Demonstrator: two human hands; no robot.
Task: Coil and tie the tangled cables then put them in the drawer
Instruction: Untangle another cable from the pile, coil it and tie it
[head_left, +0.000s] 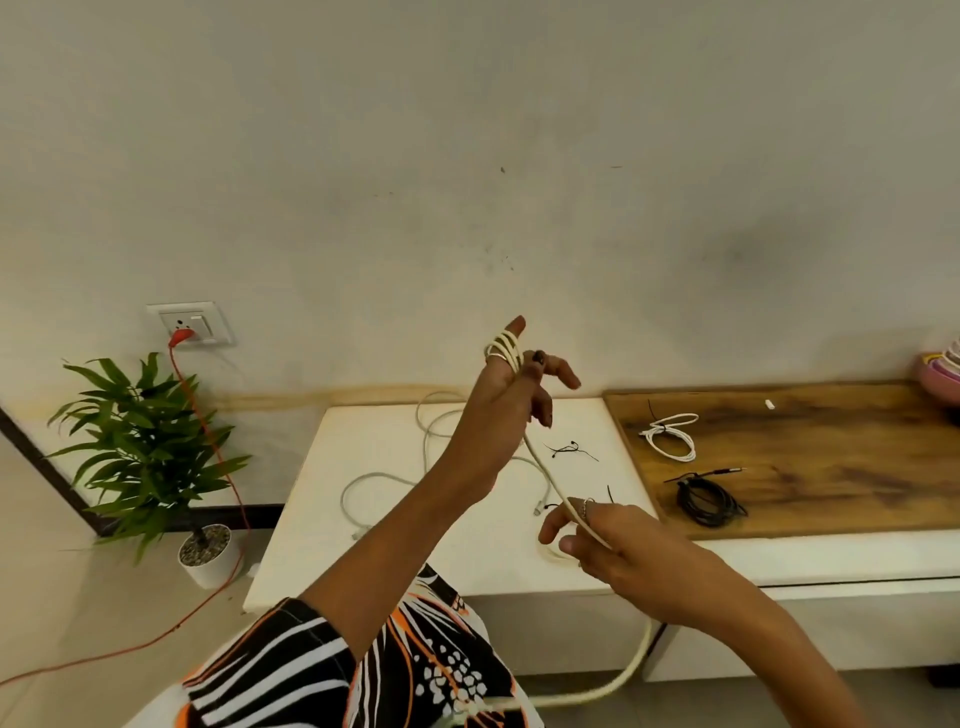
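Coiling underway: cable (550, 475) is looped round left hand (498, 395), pinched by right hand (618, 551) at 5 o'clock; another wrap is needed.

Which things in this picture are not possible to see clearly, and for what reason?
- Head view: the drawer is not identifiable; the cabinet front is partly behind the right hand.
- The cream cable wound on the left hand runs off the bottom edge; its far end is cut off.
- The ends of the white cable on the table are too small to identify.
- The pink bowls are cut by the right edge.
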